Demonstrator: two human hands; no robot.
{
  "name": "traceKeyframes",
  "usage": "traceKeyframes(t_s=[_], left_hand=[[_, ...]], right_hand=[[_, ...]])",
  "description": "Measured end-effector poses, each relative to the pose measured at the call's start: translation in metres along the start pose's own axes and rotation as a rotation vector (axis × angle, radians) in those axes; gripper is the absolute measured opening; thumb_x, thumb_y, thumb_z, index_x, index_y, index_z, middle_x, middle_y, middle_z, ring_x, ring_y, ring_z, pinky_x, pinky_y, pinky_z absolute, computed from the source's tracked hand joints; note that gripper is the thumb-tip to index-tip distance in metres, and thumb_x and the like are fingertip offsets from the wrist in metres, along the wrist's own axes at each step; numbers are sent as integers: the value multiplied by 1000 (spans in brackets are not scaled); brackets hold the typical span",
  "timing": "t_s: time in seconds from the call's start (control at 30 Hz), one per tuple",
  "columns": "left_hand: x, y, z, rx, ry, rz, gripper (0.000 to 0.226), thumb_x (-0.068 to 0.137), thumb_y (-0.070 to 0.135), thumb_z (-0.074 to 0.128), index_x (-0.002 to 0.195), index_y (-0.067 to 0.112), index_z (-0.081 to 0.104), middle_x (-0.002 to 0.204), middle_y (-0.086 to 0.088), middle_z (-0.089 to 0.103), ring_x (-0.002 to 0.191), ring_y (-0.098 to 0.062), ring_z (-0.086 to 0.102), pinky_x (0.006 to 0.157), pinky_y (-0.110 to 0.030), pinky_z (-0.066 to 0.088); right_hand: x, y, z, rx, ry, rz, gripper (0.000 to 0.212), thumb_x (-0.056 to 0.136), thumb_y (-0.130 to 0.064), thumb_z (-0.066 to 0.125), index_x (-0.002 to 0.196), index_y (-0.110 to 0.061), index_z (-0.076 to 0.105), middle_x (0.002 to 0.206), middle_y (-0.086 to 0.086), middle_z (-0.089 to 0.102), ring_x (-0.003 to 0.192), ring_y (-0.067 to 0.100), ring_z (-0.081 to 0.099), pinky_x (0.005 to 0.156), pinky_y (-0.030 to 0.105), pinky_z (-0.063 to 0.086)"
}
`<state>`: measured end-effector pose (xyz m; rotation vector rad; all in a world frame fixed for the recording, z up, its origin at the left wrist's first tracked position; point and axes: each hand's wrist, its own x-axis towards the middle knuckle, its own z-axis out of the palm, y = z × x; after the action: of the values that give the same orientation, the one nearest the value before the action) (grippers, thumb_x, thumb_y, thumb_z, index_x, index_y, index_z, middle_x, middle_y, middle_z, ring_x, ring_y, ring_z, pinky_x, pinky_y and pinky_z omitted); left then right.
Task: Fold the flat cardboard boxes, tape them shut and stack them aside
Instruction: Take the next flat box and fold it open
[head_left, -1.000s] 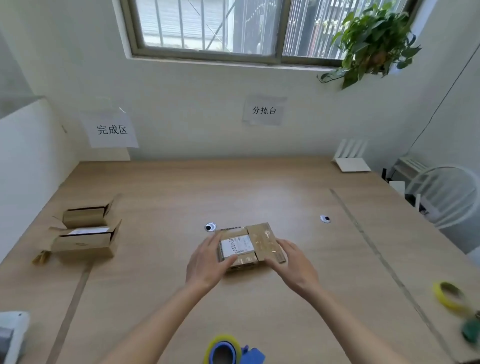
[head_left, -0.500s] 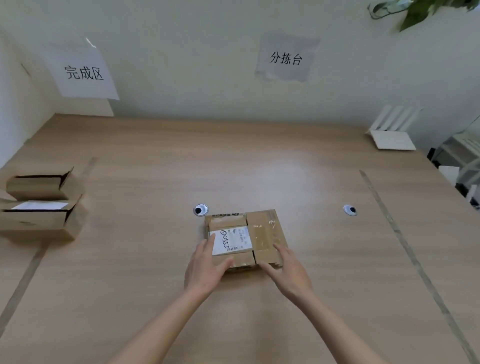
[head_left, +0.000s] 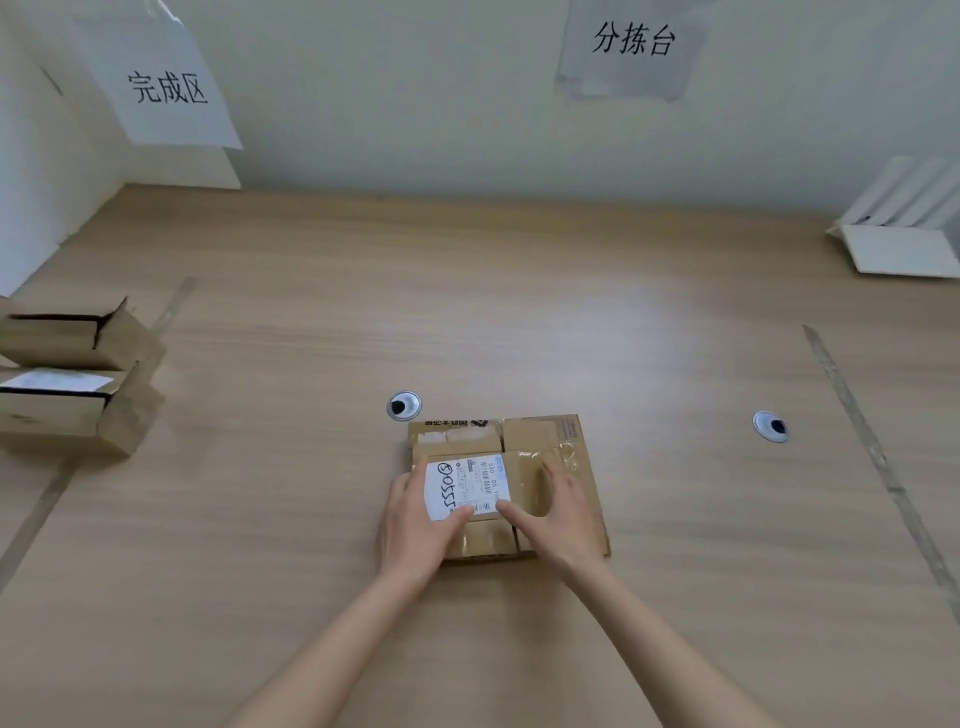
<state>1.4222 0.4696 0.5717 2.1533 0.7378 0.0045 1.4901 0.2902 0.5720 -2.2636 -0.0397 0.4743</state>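
Note:
A flat brown cardboard box (head_left: 540, 441) with a white shipping label lies on the wooden table (head_left: 467, 312) in front of me. My left hand (head_left: 418, 525) lies on its left side, thumb over the label's lower edge, fingers along the left edge. My right hand (head_left: 556, 512) rests flat on top of its right half, fingers spread and pointing away from me. Two folded boxes stand at the table's left edge, the farther one (head_left: 78, 338) with an open flap and the nearer one (head_left: 72, 410) also open on its right end.
Two round cable grommets sit in the tabletop, one (head_left: 403, 405) just beyond the box, one (head_left: 770, 426) to the right. A white router (head_left: 904, 228) stands at the back right. Paper signs hang on the wall. Tape strips run along the table at both sides.
The view has tilted down and drawn closer. Both hands have slid from the box's near corners up onto its top; the box itself has stayed where it was.

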Motion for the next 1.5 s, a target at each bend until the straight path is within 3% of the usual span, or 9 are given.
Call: traceKeyframes(t_s=[0.2,0.37,0.53,0.7,0.8,1.03,1.2,1.37,1.5], left_hand=[[-20,13,8,-99,88,4,100,71,38,87,153,37,32,135,15,41,104,6,42,83,-19,35],[-38,35,5,-237,99,19,113,63,34,95,155,35,30,136,8,49,127,-8,50,101,-27,43],[-66,55,-3,-461,43,58,118,65,18,95,156,41,24,126,28,56,112,12,59,87,-8,47],[-97,72,-6,-501,-16,121,87,69,30,93,137,54,45,115,30,66,107,5,64,88,-25,58],[-121,69,-3,-531,-47,168,86,71,28,92,139,53,45,123,30,63,110,4,63,93,-33,58],[-189,40,1,-514,-107,235,84,79,23,85,143,56,41,125,25,60,117,1,58,91,-31,58],[-229,21,19,-493,-162,218,67,82,26,83,130,57,49,123,26,61,122,3,53,97,-34,56],[-260,6,40,-535,-206,192,56,81,32,83,123,54,54,125,27,62,124,5,53,94,-24,53],[-278,9,49,-626,-171,127,34,83,63,66,115,53,59,121,25,65,120,4,57,92,-21,52]], right_hand=[[-13,7,-12,69,9,-29,98,74,-61,78,156,-35,30,153,-8,36,139,11,43,106,34,43],[-27,3,-43,221,-22,-113,93,76,-49,84,154,-38,35,146,-9,42,136,8,45,114,37,42],[-49,3,-84,328,-110,-228,91,79,-31,87,152,-44,35,143,-16,45,131,0,48,113,35,45],[-85,15,-115,365,-144,-271,90,80,-29,88,149,-52,34,142,-21,52,131,0,52,109,22,46],[-116,27,-124,334,-114,-283,91,80,-29,87,147,-57,32,135,-33,54,130,-4,51,106,19,43],[-194,63,-112,336,-108,-233,91,78,-48,86,148,-54,27,144,-29,52,132,-5,50,108,31,43],[-234,91,-97,472,-48,-102,59,81,-60,71,129,-53,39,134,-14,63,126,10,60,106,42,53],[-257,117,-88,564,-13,59,39,92,-63,42,120,-36,42,122,-4,66,116,9,64,82,22,57],[-265,129,-90,621,-2,116,44,99,-63,31,115,-26,48,118,-4,64,116,5,63,80,22,53]])
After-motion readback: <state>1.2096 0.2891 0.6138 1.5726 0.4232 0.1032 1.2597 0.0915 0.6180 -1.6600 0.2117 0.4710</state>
